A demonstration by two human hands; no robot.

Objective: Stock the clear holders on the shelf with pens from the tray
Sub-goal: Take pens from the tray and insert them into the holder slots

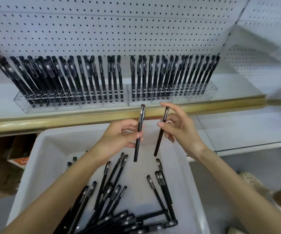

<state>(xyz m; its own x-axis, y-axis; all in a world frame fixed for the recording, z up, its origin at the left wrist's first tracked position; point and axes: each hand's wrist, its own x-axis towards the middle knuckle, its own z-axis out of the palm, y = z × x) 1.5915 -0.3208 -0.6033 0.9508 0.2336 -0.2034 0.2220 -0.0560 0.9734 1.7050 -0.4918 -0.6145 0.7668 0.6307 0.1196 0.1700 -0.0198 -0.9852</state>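
Left hand (119, 134) is pinching one pen (141, 114); right hand (182, 130) is pinching a second pen (165, 114), above the tray (51, 149) of loose pens (117, 176). Two clear holders (68, 108) are standing on the shelf (1, 97). Barrel lettering is unreadable.

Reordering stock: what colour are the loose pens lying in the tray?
Black pens, seen best in the head view.

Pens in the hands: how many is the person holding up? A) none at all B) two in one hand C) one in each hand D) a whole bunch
C: the left hand pinches one pen and the right hand holds a second pen, both above the tray.
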